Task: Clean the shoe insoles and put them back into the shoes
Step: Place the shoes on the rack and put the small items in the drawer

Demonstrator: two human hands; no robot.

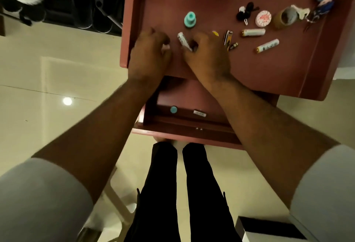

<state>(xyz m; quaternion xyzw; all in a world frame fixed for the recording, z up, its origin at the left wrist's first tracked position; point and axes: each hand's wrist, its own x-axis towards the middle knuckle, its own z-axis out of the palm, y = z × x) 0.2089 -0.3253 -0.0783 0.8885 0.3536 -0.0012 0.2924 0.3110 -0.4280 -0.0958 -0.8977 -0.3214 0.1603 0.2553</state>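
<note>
Hands over the reddish desk [269,72], head view: left hand [151,49] curled, pinching something small and pale; right hand [207,53] gripping a white cylinder, likely a battery [184,42]. More batteries [253,32] lie off to the right. No insoles or shoes in sight, so cleaning seems not yet begun; next comes fetching them.

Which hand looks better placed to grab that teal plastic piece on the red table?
Probably the left hand. The teal piece stands beyond both hands, but the right hand already pinches a white battery. The left's fingers are curled, and something small and pale may sit at its fingertips.
</note>
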